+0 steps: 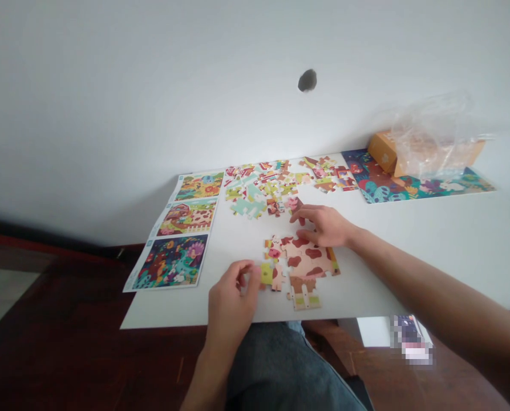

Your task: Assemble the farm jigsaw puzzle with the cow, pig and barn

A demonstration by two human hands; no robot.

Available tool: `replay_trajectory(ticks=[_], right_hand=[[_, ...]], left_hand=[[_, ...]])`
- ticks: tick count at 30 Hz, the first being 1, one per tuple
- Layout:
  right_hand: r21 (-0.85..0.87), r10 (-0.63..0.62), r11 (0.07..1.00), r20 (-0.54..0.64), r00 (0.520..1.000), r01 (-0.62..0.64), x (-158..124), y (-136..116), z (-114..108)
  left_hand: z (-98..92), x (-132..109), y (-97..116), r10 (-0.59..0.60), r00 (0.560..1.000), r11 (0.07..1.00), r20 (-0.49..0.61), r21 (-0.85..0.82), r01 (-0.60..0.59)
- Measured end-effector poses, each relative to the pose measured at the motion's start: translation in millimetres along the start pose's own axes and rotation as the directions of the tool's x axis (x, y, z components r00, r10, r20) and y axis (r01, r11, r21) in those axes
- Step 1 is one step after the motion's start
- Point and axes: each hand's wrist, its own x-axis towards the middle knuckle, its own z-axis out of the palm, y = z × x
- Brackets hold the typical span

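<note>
A partly joined jigsaw of a brown-spotted cow [302,265] lies in the middle of the white table [182,311]. My left hand [233,294] is at its left side, its fingertips pinching a yellow-green puzzle piece [266,274]. My right hand [326,225] rests above the cow's back, fingers spread, with nothing visible in them. Its fingertips are just below a pink puzzle piece [293,202]. Beyond that lies a scattered heap of loose puzzle pieces [263,182].
Printed farm and garden picture sheets [178,240] lie along the table's left edge. A colourful sheet [413,182], a cardboard box [383,151] and clear plastic wrap [434,137] lie at the back right against a white wall. My jeans [280,365] show below the front edge.
</note>
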Motion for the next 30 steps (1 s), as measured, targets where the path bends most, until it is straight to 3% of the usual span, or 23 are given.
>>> replay_trajectory(ticks=[2,5,7,15,22,30], right_hand=[[-0.004,0.006,1.000,-0.009,1.000,-0.006,0,1,-1],[-0.011,-0.006,1.000,-0.010,1.000,0.006,-1,1,-1],[-0.017,-0.035,0.999,0.009,0.999,0.035,-1,0,0],[-0.112,-0.124,0.985,0.080,0.989,0.133,-1,-8,7],[-0.109,-0.137,0.983,0.091,0.986,0.147,0,-7,10],[-0.086,-0.152,0.983,0.100,0.983,0.160,0,-10,10]], left_hand=[[-0.8,-7,-3,0.188,0.980,0.979,-0.071,0.093,-0.181],[-2.0,-11,-8,0.449,0.893,0.887,0.039,0.103,-0.450],[-1.2,-13,-12,0.508,0.854,0.850,0.112,0.097,-0.518],[5.0,-8,-11,0.441,0.888,0.883,0.130,0.114,-0.456],[-5.8,7,-13,0.439,0.860,0.883,0.259,0.055,-0.467],[-2.7,15,-23,0.502,0.850,0.860,0.159,0.018,-0.510]])
